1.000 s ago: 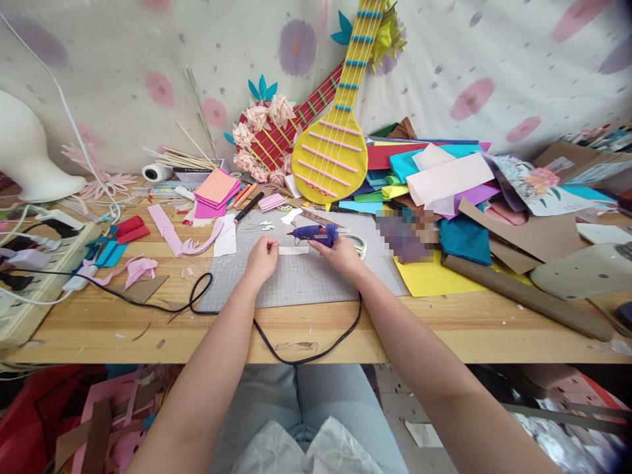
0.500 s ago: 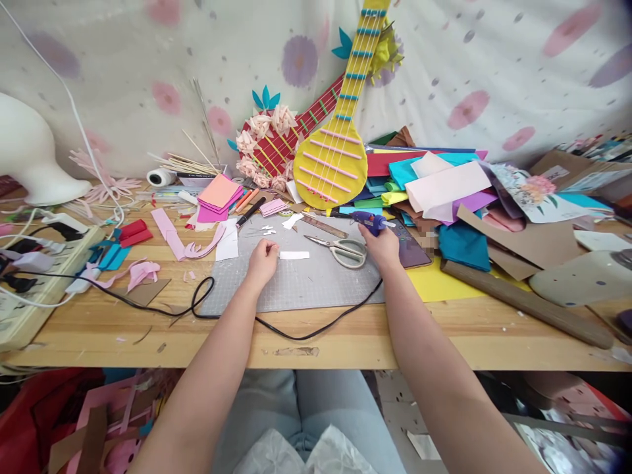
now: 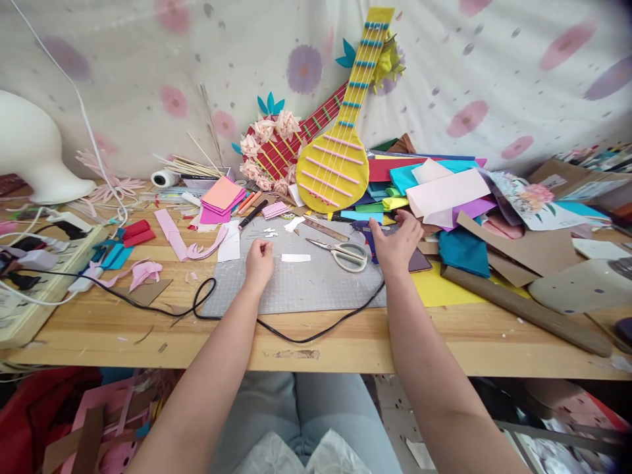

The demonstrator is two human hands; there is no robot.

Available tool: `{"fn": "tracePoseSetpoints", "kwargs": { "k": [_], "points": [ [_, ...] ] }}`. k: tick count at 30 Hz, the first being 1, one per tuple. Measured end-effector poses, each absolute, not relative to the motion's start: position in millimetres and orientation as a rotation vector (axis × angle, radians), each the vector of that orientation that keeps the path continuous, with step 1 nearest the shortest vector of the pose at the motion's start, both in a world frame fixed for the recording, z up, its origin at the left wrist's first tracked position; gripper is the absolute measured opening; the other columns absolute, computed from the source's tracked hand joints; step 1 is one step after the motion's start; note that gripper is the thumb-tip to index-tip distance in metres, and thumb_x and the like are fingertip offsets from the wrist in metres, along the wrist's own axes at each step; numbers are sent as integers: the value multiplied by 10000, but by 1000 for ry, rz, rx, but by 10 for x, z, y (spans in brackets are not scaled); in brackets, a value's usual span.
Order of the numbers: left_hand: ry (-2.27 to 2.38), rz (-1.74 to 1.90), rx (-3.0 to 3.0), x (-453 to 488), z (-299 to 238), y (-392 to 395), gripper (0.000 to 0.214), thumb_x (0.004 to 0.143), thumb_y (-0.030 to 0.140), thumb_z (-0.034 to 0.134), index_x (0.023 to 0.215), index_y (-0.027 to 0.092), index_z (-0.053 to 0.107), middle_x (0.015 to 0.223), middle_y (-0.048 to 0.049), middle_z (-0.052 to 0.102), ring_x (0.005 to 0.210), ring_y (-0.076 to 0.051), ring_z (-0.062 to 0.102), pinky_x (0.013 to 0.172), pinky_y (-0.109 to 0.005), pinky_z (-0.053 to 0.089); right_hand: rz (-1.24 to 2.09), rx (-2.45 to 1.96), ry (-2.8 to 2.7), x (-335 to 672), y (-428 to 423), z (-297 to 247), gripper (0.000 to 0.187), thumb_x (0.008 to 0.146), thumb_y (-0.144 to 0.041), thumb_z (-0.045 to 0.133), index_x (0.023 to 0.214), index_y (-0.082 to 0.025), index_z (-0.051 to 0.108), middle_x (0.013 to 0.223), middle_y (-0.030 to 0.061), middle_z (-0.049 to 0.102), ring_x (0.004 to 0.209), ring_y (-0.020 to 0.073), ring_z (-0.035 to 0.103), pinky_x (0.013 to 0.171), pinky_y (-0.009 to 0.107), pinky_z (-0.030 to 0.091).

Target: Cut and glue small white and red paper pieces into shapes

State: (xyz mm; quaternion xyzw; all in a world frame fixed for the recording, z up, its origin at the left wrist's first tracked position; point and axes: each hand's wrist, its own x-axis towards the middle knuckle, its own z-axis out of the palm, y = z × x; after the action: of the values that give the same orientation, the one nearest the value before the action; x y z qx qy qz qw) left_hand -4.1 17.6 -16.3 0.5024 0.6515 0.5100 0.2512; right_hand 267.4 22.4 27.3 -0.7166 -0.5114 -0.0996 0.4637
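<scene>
My left hand (image 3: 260,263) is closed in a pinch over the grey cutting mat (image 3: 316,289); whatever it holds is too small to make out. Just to its right a white paper strip (image 3: 296,258) lies flat. My right hand (image 3: 396,245) has its fingers spread beside a blue glue gun (image 3: 364,230), which lies at the mat's far right and is partly hidden by the hand. Scissors (image 3: 345,255) with pale handles rest between my hands, points to the left. Behind them lies a ruler (image 3: 324,230). A dark phone-like slab (image 3: 419,261) shows under my right hand.
A black cord (image 3: 306,340) loops across the mat's front edge. At the back lean a yellow paper lute (image 3: 333,172) and a red one (image 3: 279,155) with pink flowers. Coloured paper (image 3: 449,197) is heaped on the right; a power strip (image 3: 49,289) stands on the left.
My right hand has let go of the glue gun and opened, shifting slightly right. The gun now lies down on the table. My left hand stays pinched and has hardly moved.
</scene>
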Motion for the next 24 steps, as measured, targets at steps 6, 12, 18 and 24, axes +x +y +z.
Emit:
{"fn": "tracePoseSetpoints", "kwargs": {
  "k": [6,12,18,24],
  "points": [
    [1791,1427,1291,-60,-167,182,57,770,239,447,746,195,473,724,-2,543,691,-134,509,700,-269,397,201,-1459,-2007,1978,164,402,235,842,-340,413,942,-199,571,912,78,612,898,192,537,799,304,391],
    [1800,1427,1326,-46,-150,131,63,788,234,416,774,203,468,749,-1,555,711,-135,512,713,-271,396,590,-1603,-2461,1463,380,270,352,679,-158,581,1028,-167,533,1017,88,596,882,182,556,757,268,404],
    [1807,1389,1341,-32,-125,109,64,792,231,412,779,201,467,750,-8,562,727,-145,531,725,-278,394,686,-1846,-2488,1350,463,396,444,562,-113,638,991,-169,540,966,110,620,814,216,581,615,268,420],
    [1724,1417,1340,-23,-124,102,59,798,228,409,779,202,459,779,-13,568,745,-139,529,721,-263,399,771,-1792,-2339,1444,414,330,283,579,-125,587,853,-192,571,836,41,643,716,164,581,563,232,397]
  ]
}}
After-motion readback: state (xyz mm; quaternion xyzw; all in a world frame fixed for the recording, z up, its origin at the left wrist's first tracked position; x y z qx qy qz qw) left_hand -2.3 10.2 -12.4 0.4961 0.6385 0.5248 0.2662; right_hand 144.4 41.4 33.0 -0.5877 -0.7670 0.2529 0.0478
